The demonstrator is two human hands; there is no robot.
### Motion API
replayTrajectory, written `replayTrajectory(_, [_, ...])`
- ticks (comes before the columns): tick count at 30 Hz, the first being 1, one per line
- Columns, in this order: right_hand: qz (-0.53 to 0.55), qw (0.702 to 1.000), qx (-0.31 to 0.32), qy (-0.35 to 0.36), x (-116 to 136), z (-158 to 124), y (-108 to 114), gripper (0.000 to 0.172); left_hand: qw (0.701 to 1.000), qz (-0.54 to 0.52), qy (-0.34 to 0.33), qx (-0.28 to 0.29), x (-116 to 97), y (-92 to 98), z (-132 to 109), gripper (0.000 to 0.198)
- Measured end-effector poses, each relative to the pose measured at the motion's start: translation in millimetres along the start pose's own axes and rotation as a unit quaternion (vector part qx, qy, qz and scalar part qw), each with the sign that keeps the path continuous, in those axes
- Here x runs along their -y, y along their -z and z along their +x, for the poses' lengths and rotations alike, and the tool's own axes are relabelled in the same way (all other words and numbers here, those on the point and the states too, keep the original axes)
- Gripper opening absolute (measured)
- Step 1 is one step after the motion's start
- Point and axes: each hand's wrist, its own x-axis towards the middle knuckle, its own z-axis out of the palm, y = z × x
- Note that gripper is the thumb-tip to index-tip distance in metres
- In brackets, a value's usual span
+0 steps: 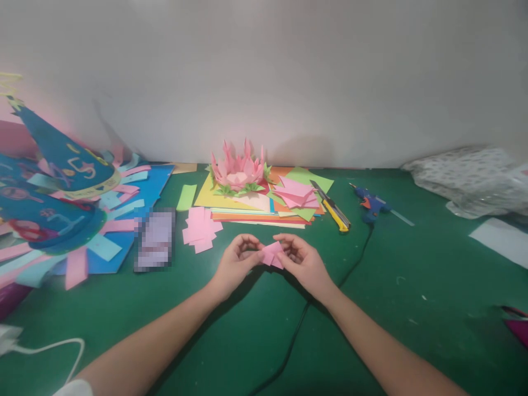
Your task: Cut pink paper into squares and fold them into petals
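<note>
Between my two hands, a small folded piece of pink paper (272, 255) is held just above the green table. My left hand (238, 263) pinches its left side with thumb and fingers. On the other side my right hand (304, 264) grips the paper, thumb in front and fingers behind. Left of my left hand lies a spread pile of pink paper slips (200, 231). Beyond both hands, a pink folded-paper lotus (239, 168) with green leaves rests on a stack of coloured paper (259, 217). Pink folded sheets (297, 192) lie on that stack's right part.
A yellow utility knife (336, 213) and a blue glue gun (369, 204) lie at the right, its black cord (303, 322) running forward under my right arm. Blue decorated paper hats (68, 148) and a blurred-out phone (155, 240) stand left. Clear plastic (474, 173) lies far right.
</note>
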Motion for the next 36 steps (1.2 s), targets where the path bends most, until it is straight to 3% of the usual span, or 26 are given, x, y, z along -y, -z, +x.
replayTrajectory(8, [0.014,0.999,0.029,-0.021,-2.8,0.1,0.6,0.029,1.000,0.008,-0.003,-0.008,2.6,0.4,0.8,0.033])
replayTrajectory(12, [0.006,0.999,0.025,-0.020,-2.7,0.1,1.0,0.029,0.999,0.037,-0.024,0.004,2.5,0.3,-1.0,0.021])
replayTrajectory(15, [0.017,1.000,0.005,-0.018,-1.0,0.6,0.8,0.027,0.991,0.104,-0.076,0.042,3.7,0.6,-3.0,0.014])
replayTrajectory(18, [0.040,0.999,-0.006,-0.022,0.4,1.0,0.3,0.028,0.968,0.186,-0.150,0.083,6.5,2.0,-4.4,0.024])
replayTrajectory(21, [0.044,0.999,-0.008,-0.017,0.8,1.0,0.0,0.024,0.950,0.239,-0.184,0.076,9.0,4.1,-4.9,0.024])
replayTrajectory(36, [-0.045,0.999,0.017,0.027,5.7,-0.8,1.1,0.014,0.961,0.225,-0.157,0.038,2.6,2.9,-5.3,0.010])
